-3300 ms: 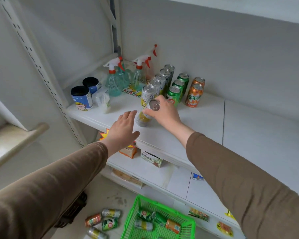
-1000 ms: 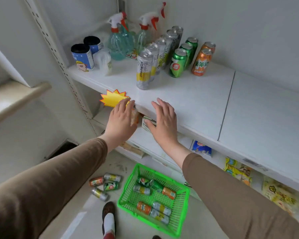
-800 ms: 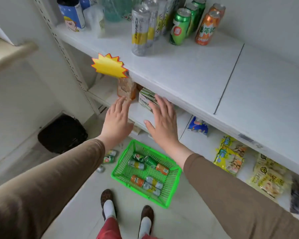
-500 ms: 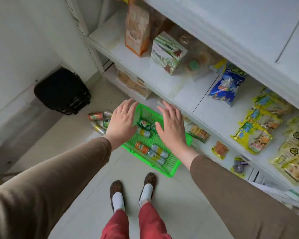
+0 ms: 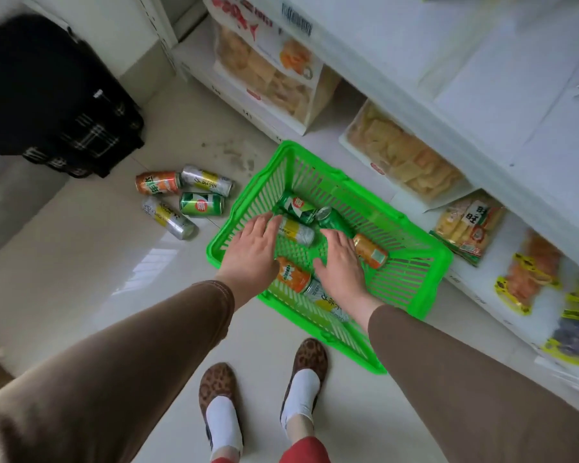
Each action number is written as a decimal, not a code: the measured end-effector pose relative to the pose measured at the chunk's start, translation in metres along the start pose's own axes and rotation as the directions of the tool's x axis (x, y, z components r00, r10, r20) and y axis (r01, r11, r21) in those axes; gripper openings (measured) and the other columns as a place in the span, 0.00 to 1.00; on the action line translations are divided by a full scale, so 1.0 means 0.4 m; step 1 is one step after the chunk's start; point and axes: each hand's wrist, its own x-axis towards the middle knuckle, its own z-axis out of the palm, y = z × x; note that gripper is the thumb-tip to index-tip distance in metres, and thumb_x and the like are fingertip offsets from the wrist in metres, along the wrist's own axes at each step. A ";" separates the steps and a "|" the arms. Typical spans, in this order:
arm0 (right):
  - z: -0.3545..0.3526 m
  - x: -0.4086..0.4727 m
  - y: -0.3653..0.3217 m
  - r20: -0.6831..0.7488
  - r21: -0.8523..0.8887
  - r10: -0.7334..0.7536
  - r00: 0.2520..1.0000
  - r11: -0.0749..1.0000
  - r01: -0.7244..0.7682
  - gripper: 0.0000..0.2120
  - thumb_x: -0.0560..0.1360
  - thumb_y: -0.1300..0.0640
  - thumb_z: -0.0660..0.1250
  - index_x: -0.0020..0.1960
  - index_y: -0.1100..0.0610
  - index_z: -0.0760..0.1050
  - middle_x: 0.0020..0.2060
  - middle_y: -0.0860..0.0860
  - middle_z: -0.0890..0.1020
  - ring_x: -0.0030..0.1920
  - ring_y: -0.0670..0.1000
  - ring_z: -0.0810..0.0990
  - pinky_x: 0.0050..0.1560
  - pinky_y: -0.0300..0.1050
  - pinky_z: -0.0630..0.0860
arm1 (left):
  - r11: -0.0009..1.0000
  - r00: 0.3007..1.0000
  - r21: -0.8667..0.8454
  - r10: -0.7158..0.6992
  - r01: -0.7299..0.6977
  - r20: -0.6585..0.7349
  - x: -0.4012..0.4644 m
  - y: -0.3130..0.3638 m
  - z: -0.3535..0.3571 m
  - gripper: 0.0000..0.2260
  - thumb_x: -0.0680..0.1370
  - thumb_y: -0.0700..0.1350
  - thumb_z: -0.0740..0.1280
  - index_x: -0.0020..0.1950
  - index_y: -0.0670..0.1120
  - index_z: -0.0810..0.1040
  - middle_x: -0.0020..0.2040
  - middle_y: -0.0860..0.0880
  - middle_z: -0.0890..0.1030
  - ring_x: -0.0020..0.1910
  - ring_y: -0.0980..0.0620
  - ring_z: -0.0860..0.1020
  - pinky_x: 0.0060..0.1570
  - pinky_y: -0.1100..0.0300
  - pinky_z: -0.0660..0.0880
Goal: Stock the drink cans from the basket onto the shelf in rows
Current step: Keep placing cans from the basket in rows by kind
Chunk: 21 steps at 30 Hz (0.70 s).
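A green plastic basket [image 5: 411, 285] stands on the floor below me with several drink cans lying in it. Among them are a green can [image 5: 298, 205], a silver and yellow can [image 5: 296, 230], an orange can [image 5: 370, 250] and another orange can [image 5: 293, 275]. My left hand [image 5: 253, 252] hovers over the basket's left side, fingers straight, holding nothing. My right hand [image 5: 340, 264] is spread over the middle of the basket, also holding nothing. The shelf with the rows of cans is out of view.
Several more cans [image 5: 184, 198] lie on the floor left of the basket. A black bag [image 5: 54, 95] sits at the far left. Low shelves [image 5: 482, 95] with snack packets [image 5: 467, 225] run along the right. My feet [image 5: 261, 396] are just before the basket.
My view has swung down from the top shelf to the floor. Both hands have dropped from the shelf edge to just above the cans in the basket.
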 end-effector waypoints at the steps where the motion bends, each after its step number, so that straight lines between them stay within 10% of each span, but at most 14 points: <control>1: 0.041 0.039 0.018 0.017 -0.002 0.008 1.000 1.000 -0.008 0.27 0.77 0.61 0.70 0.74 0.57 0.66 0.71 0.55 0.71 0.73 0.56 0.67 0.74 0.50 0.64 | 1.000 1.000 0.005 0.003 -0.003 0.006 0.029 -0.013 0.031 0.38 0.76 0.49 0.67 0.80 0.49 0.50 0.78 0.47 0.57 0.77 0.46 0.55 0.75 0.50 0.57; 15: 0.415 0.325 0.101 0.005 -0.352 0.086 0.996 0.933 -0.079 0.29 0.76 0.52 0.72 0.74 0.53 0.67 0.64 0.54 0.76 0.65 0.57 0.71 0.61 0.51 0.72 | 0.998 0.996 -0.054 -0.006 0.011 0.091 0.229 -0.138 0.249 0.40 0.75 0.48 0.69 0.79 0.47 0.49 0.75 0.46 0.61 0.73 0.45 0.62 0.72 0.50 0.64; 21: 0.403 0.317 0.060 0.186 0.068 0.288 0.939 0.950 -0.305 0.24 0.73 0.50 0.77 0.63 0.55 0.72 0.59 0.55 0.79 0.63 0.58 0.75 0.59 0.52 0.74 | 0.997 0.996 -0.075 -0.027 0.034 0.090 0.205 -0.143 0.219 0.38 0.75 0.46 0.69 0.79 0.47 0.50 0.73 0.46 0.64 0.71 0.46 0.64 0.71 0.52 0.65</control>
